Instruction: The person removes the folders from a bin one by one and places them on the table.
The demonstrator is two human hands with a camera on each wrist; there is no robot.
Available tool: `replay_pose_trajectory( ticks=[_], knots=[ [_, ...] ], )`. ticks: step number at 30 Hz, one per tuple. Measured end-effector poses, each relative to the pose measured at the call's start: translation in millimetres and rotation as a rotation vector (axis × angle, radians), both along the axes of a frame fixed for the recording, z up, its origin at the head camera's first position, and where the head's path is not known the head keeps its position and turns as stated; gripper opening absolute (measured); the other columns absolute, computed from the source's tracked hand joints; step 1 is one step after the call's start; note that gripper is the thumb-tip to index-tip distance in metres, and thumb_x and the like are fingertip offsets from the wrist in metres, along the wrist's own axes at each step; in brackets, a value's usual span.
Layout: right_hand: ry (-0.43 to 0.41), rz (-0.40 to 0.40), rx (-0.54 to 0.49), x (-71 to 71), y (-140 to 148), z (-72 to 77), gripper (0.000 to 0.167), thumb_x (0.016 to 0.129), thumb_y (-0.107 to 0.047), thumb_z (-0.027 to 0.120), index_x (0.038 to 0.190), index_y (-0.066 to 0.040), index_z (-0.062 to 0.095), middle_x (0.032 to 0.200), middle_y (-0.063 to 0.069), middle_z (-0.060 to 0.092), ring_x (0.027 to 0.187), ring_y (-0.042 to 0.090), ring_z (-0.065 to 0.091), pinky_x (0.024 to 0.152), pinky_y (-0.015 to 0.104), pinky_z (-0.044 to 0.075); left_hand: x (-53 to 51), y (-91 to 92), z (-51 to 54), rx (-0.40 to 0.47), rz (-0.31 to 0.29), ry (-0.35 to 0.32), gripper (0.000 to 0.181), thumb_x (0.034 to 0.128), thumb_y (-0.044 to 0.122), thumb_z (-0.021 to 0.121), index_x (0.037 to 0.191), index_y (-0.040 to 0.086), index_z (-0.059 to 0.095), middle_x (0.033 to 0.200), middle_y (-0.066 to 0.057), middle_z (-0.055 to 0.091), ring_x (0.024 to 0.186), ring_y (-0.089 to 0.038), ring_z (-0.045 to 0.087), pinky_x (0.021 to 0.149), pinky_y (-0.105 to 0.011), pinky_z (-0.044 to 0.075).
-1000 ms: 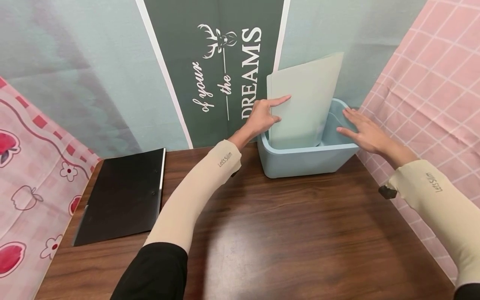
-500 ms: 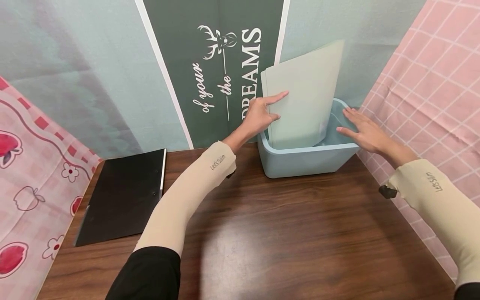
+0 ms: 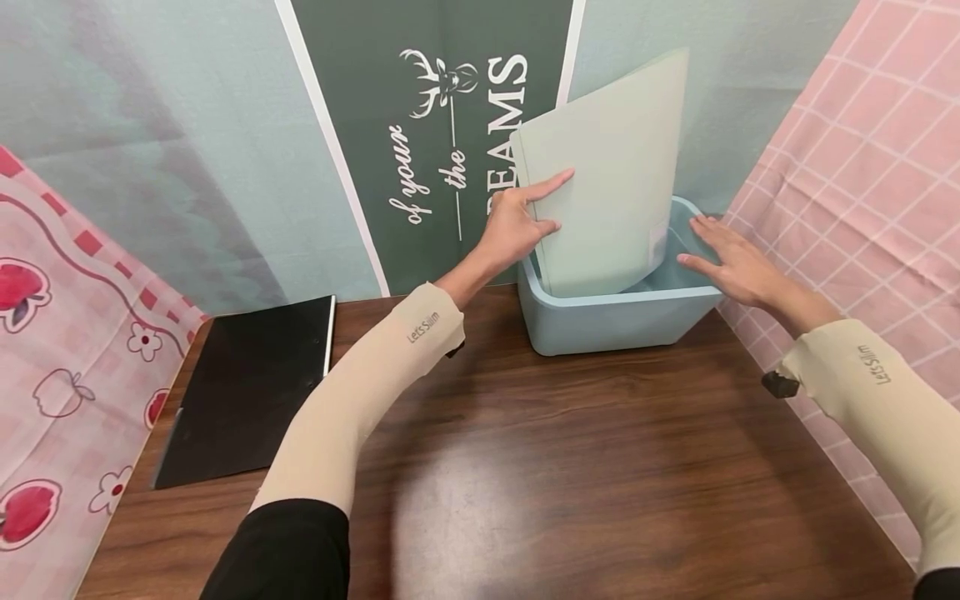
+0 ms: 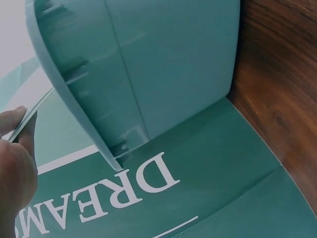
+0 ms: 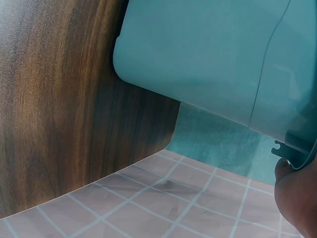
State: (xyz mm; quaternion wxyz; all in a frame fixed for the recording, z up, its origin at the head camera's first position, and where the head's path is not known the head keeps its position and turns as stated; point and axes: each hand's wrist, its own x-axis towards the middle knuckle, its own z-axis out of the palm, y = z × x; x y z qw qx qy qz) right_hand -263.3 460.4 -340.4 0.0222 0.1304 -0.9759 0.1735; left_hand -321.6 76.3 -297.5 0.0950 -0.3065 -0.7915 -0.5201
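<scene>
My left hand (image 3: 513, 223) pinches the left edge of a pale green file folder (image 3: 603, 171), thumb in front and fingers partly behind it. The folder stands tilted, its lower part inside a light blue plastic bin (image 3: 600, 325). In the left wrist view, the thumb and fingers (image 4: 15, 119) close on the folder's thin edge beside the bin wall (image 4: 173, 54). My right hand (image 3: 738, 262) rests on the bin's right rim with its fingers fairly straight. Only a small part of that hand (image 5: 297, 198) shows in the right wrist view, at the rim.
A flat black folder or board (image 3: 243, 392) with a pale strip along one edge lies on the left of the wooden table (image 3: 585, 467). A printed cloth (image 3: 360, 83) hangs behind the bin. Pink checked cloth (image 3: 847, 208) borders the right side.
My left hand has moved slightly up and left, drawing the folder higher and more tilted in the bin. The right hand and the bin have stayed in place.
</scene>
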Motion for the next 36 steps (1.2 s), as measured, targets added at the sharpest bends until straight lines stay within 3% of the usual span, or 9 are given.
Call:
replay_pose_trajectory(
  ticks=[5, 11, 15, 28, 36],
  knots=[
    [0.003, 0.0, 0.005, -0.5, 0, -0.1, 0.081, 0.112, -0.049, 0.043, 0.167, 0.004, 0.015, 0.174, 0.026, 0.008, 0.162, 0.045, 0.003, 0.128, 0.064, 0.004, 2.4, -2.9, 3.4, 0.052, 0.002, 0.017, 0.072, 0.0827, -0.008, 0.086, 0.145, 0.022, 0.067, 0.148, -0.006, 0.061, 0.12, -0.002, 0.064, 0.084, -0.019, 0.048],
    [0.0, -0.004, 0.004, 0.0, -1, -1.8, 0.082, 0.112, -0.049, 0.044, 0.167, 0.003, 0.014, 0.175, 0.025, 0.008, 0.162, 0.044, 0.004, 0.128, 0.064, 0.004, 5.5, -6.8, 4.6, 0.115, 0.018, -0.027, 0.071, 0.0829, -0.008, 0.084, 0.144, 0.025, 0.068, 0.147, 0.0, 0.064, 0.135, 0.003, 0.054, 0.102, -0.014, 0.046],
    [-0.006, -0.005, 0.005, 1.1, 1, -3.0, 0.081, 0.112, -0.048, 0.043, 0.167, 0.002, 0.013, 0.175, 0.025, 0.006, 0.162, 0.045, 0.003, 0.128, 0.063, 0.002, 6.9, -8.5, 4.2, 0.151, 0.038, -0.021, 0.071, 0.0816, -0.008, 0.085, 0.142, 0.025, 0.069, 0.144, 0.001, 0.066, 0.135, 0.003, 0.055, 0.107, -0.014, 0.044],
    [0.002, -0.008, 0.016, 3.7, 0, -0.9, 0.081, 0.112, -0.049, 0.043, 0.167, 0.002, 0.013, 0.174, 0.025, 0.007, 0.161, 0.046, 0.003, 0.127, 0.065, 0.003, 17.5, -17.3, 8.1, 0.213, 0.094, -0.017, 0.069, 0.081, -0.006, 0.086, 0.141, 0.024, 0.07, 0.142, 0.003, 0.067, 0.13, 0.005, 0.058, 0.102, -0.015, 0.047],
    [0.004, -0.005, -0.003, 3.2, 0, -2.6, 0.081, 0.112, -0.048, 0.043, 0.167, 0.002, 0.014, 0.175, 0.025, 0.007, 0.162, 0.046, 0.004, 0.127, 0.066, 0.004, 22.0, -24.5, 8.1, 0.309, 0.076, -0.036, 0.068, 0.0826, -0.008, 0.084, 0.141, 0.023, 0.07, 0.144, 0.0, 0.066, 0.131, 0.0, 0.06, 0.104, -0.019, 0.05]
  ],
)
